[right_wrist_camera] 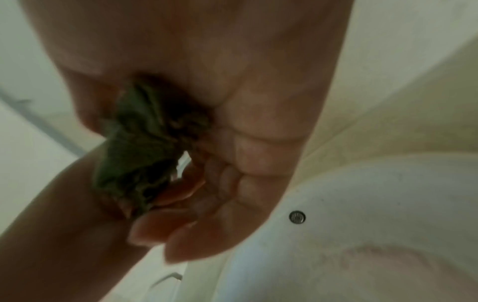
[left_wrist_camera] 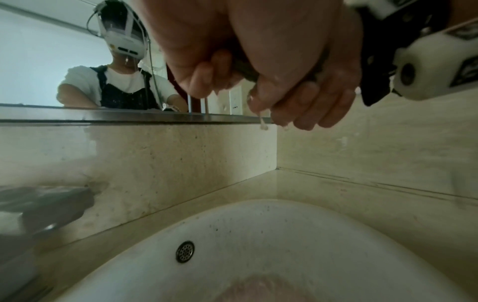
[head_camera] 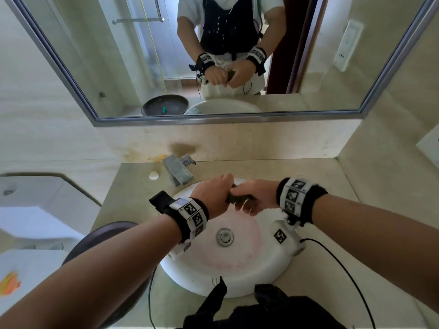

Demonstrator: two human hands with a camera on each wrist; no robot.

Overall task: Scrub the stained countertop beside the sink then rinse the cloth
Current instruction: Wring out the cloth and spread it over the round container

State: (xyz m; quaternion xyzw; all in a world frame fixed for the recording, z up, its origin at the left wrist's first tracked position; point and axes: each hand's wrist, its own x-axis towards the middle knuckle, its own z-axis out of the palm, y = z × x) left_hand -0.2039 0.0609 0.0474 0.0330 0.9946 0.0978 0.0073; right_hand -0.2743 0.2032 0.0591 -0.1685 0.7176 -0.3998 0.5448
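Hands: two, left (head_camera: 215, 195) and right (head_camera: 255, 198). Cloth (head_camera: 238, 198): one (dark green, bunched between both hands). Sink (head_camera: 237, 276): one. Drain (head_camera: 224, 237): one. Overflow hole (left_wrist_camera: 185, 251): one. Faucet (head_camera: 177, 170): one. Soap (head_camera: 154, 175): one. Dark basin (head_camera: 95, 238): one. Mirror (head_camera: 95, 67): one. Wrist bands: two, left (head_camera: 190, 216) and right (head_camera: 297, 198). Countertop (head_camera: 308, 172): one.

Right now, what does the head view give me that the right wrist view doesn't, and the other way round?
Head only: the faucet, no water visibly running, the drain, the mirror, and the left hand at the cloth's other end. Right wrist only: the green cloth bunched inside the right hand, close up. Both: the cloth held over the sink.
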